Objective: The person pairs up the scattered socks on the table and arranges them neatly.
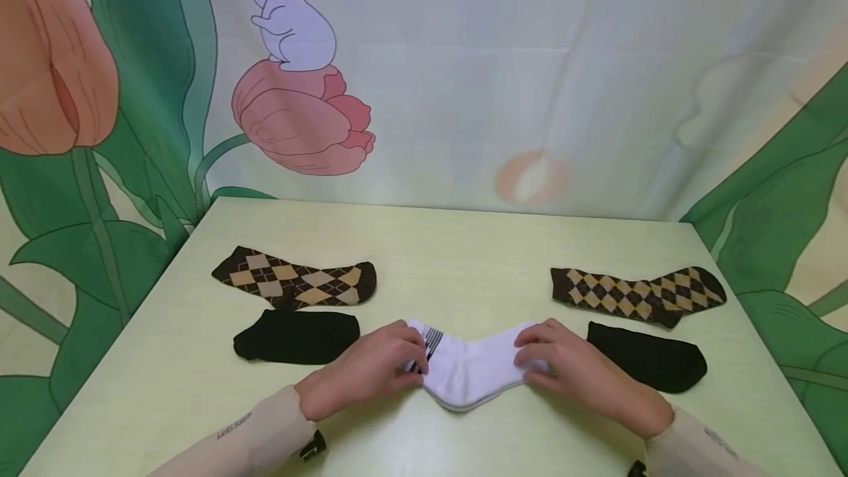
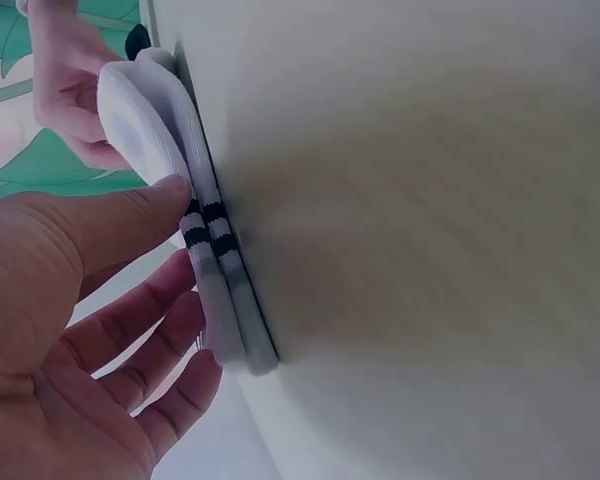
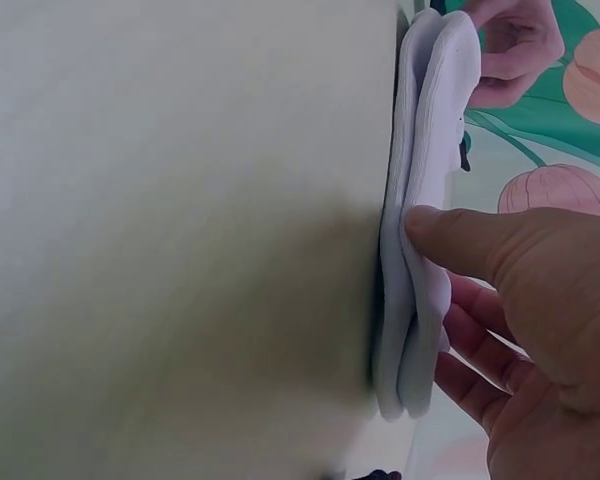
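Two white socks lie stacked flat on the table, one directly over the other, with dark stripes at the cuff end on the left. My left hand touches that striped cuff; in the left wrist view its thumb rests against the near edge and the other fingers spread over the upper side. At the toe end, my right hand touches the socks in the same way, its thumb on the edge of the upper sock in the right wrist view. Parts of both sock ends are hidden under the fingers.
A brown argyle sock and a black sock lie left of the white socks. Another argyle sock and a black sock lie on the right. Behind the pale table hangs a printed curtain.
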Available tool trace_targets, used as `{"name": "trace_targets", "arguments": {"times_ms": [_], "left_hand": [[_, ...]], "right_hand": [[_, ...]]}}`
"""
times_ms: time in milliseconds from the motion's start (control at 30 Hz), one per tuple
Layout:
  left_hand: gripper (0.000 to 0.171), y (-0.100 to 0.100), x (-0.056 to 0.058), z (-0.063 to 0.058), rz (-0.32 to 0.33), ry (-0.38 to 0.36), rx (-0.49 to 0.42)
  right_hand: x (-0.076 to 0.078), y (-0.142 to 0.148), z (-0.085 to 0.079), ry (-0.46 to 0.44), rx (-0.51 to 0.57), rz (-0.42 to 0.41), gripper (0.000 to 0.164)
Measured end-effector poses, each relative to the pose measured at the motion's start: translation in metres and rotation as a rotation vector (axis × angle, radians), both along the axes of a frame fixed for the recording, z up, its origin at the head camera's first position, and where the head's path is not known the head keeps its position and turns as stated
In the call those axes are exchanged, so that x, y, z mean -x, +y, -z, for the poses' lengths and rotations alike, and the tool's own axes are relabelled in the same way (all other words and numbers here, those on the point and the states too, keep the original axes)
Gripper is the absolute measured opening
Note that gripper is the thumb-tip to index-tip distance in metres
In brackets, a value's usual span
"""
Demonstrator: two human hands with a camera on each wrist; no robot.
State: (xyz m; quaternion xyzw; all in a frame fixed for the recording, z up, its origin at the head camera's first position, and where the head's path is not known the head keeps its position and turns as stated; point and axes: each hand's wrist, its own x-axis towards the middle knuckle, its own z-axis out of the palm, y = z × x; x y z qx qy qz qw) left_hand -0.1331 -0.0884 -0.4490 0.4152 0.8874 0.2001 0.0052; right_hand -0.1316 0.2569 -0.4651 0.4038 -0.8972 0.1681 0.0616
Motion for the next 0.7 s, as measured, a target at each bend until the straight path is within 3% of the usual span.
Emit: {"name": "trace_targets", "arguments": {"times_ms": [133,367,700], "left_hand": [[0.009,0.002,0.004,-0.003,0.003,0.006,0.024],[0.004,0.006,0.014,-0.009,0.011,0.053,0.079],[0.014,0.014,0.032,-0.013,-0.043,0.077,0.117]], "right_hand": [[0.007,-0.002,-0.002,0.029,-0.01,-0.02,0.019],[0.019,-0.006,-0.004,0.051,-0.037,0.016,0.018],[0.041,-0.008,-0.006,0.037,-0.017,0.093,0.015]]}}
